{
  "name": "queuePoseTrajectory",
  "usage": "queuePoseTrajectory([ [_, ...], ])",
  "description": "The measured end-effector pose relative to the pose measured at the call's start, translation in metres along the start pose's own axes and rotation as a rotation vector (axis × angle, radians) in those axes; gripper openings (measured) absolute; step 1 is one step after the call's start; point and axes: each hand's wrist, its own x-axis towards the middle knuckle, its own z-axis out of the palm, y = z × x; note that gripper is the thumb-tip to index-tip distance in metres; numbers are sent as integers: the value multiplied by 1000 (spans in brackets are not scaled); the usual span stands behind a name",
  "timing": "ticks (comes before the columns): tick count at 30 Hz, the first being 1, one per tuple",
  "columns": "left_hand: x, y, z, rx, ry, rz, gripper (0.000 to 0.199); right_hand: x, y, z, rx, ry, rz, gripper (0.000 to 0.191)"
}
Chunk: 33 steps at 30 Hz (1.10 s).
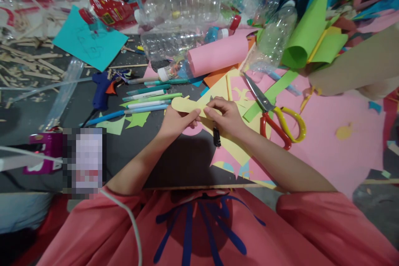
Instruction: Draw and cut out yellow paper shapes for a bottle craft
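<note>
We hold a yellow paper strip (187,105) between both hands, just above the cluttered bench (177,160). The thumb and fingers of our left hand (175,122) are clamped on its lower edge, and the rounded end sticks out past them. The fingers of our right hand (227,118) close on its other end, partly hiding it. A slim black tool (216,135) shows from under that right hand; we cannot tell whether the hand grips it too.

To the right of our hands, scissors (264,103) with one red and one yellow handle rest on the papers, blades spread slightly and pointing away from us. A large pink sheet (330,145) spreads beyond them. To the left lie several markers (149,99), and farther left a blue glue gun (100,91). Beyond the markers, a pink paper roll (220,55) lies in front of a heap of clear plastic bottles (183,8).
</note>
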Motion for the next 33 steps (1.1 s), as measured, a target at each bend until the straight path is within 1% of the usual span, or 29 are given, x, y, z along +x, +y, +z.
queuePoseTrajectory([
  [4, 0, -3, 0, -29, 34, 4, 21, 0, 2, 1, 32, 26, -26, 28],
  [8, 0, -3, 0, -74, 93, 43, 26, 2, 5, 1, 6, 27, -67, 41],
  [11, 0, -3, 0, -84, 83, 60, 30, 2, 7, 1, 22, 37, -30, 47],
  [18, 0, -6, 3, -140, 89, 2, 35, -1, 6, 2, 207, 167, 63, 47],
  [22, 0, -6, -2, -216, 36, 56, 42, -1, 6, 2, 262, 172, 85, 46],
  [24, 1, -3, -6, -254, 38, 87, 49, 0, 6, 2, 284, 170, 91, 45],
  [26, 3, 0, -10, -239, 35, 88, 58, 0, 6, 3, 296, 164, 80, 43],
  [29, 6, 5, -16, -175, -21, 16, 60, 0, 5, 4, 296, 134, 59, 44],
  [33, 6, 6, -19, -154, -171, -85, 52, 0, 5, 3, 225, 88, 61, 48],
])
